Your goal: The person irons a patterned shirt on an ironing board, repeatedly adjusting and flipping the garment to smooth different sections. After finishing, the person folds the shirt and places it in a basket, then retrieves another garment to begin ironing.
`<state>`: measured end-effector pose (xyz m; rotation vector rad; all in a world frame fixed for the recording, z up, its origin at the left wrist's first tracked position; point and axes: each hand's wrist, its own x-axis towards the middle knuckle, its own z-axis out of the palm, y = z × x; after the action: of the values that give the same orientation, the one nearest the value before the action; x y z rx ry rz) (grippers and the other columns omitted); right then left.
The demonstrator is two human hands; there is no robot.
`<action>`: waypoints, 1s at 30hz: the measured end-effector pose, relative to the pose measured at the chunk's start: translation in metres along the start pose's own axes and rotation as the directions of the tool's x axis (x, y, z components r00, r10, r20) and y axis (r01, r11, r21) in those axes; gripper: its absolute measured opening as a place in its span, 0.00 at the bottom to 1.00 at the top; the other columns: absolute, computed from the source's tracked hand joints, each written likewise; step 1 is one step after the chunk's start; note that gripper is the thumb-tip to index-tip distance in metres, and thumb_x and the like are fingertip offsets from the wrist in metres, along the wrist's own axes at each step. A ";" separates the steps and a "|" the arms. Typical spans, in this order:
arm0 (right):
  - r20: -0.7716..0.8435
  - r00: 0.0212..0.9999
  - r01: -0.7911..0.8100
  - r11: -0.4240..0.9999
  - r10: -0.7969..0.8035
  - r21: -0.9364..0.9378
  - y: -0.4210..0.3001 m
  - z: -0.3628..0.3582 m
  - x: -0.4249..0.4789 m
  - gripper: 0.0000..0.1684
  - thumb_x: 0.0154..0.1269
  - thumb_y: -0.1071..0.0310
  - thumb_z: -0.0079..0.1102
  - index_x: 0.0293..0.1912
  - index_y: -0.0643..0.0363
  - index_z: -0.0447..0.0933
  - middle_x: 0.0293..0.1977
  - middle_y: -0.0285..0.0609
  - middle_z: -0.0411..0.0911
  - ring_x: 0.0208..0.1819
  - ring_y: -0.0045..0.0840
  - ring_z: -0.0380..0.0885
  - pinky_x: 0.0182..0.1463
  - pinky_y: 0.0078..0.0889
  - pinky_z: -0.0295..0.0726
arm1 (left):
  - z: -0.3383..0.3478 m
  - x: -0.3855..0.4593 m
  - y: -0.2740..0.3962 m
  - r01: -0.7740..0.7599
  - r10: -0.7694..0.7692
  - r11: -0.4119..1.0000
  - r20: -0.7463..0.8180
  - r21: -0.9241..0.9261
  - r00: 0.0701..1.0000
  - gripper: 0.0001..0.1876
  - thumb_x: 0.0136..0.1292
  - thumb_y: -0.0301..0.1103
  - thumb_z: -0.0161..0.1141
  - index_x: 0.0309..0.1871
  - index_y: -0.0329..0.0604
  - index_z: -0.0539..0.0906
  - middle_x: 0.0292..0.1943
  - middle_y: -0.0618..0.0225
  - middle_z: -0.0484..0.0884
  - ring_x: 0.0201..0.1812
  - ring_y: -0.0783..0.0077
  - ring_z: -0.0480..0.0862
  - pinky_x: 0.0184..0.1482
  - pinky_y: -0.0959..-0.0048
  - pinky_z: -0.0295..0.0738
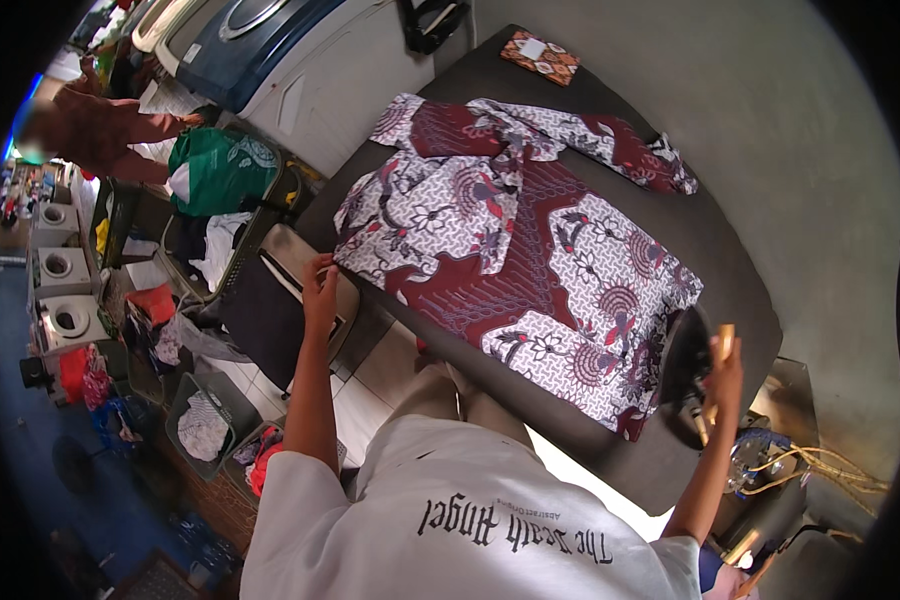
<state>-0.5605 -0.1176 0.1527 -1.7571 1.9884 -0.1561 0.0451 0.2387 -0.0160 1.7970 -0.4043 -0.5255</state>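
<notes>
A patterned batik shirt (540, 240) in maroon and white lies spread on a dark padded ironing table (742, 277), one long sleeve stretched towards the back. My left hand (321, 289) is at the garment's left edge, fingertips against the cloth; whether they pinch it cannot be told. With my right hand (722, 375) I grip the wooden handle of an iron (684, 367), its dark body beside the shirt's right-hand hem. The iron is partly blurred.
A folded orange patterned cloth (541, 58) lies at the table's far end. Yellowish hoses (832, 461) run at the right by the wall. At the left stand laundry baskets (208, 424), washing machines (69, 321) and a person (101, 127) by a green bag (225, 171).
</notes>
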 end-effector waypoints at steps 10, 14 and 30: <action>0.432 0.581 0.784 0.617 -0.691 -0.067 -0.201 0.181 -0.180 0.26 0.67 0.43 0.63 0.49 0.53 0.72 0.44 0.49 0.77 0.33 0.51 0.83 0.32 0.52 0.83 | 0.012 0.017 -0.008 -0.101 0.101 0.992 -0.013 -0.070 0.995 0.08 0.70 0.24 0.63 0.48 0.39 0.77 0.37 0.76 0.79 0.39 0.84 0.77 0.44 0.82 0.71; 0.288 0.552 0.825 0.562 -0.783 -0.054 -0.273 0.230 -0.194 0.25 0.70 0.42 0.60 0.46 0.53 0.70 0.39 0.50 0.78 0.29 0.49 0.84 0.28 0.49 0.83 | 0.020 0.017 0.010 -0.059 0.057 0.996 -0.033 -0.073 0.998 0.06 0.69 0.24 0.63 0.45 0.38 0.77 0.36 0.74 0.79 0.38 0.82 0.77 0.44 0.80 0.72; 0.108 0.935 0.355 0.889 -0.339 -0.289 -0.159 0.182 -0.176 0.27 0.71 0.44 0.60 0.47 0.59 0.68 0.33 0.59 0.82 0.31 0.55 0.83 0.31 0.54 0.80 | 0.061 0.027 0.040 -0.592 0.352 0.342 0.485 0.730 0.801 0.29 0.76 0.51 0.48 0.79 0.63 0.63 0.79 0.78 0.60 0.79 0.66 0.57 0.75 0.29 0.28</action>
<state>-0.3295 0.0655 0.1032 -2.2823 1.7104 0.0890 0.0343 0.1640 0.0037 2.4049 -1.5794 -0.0648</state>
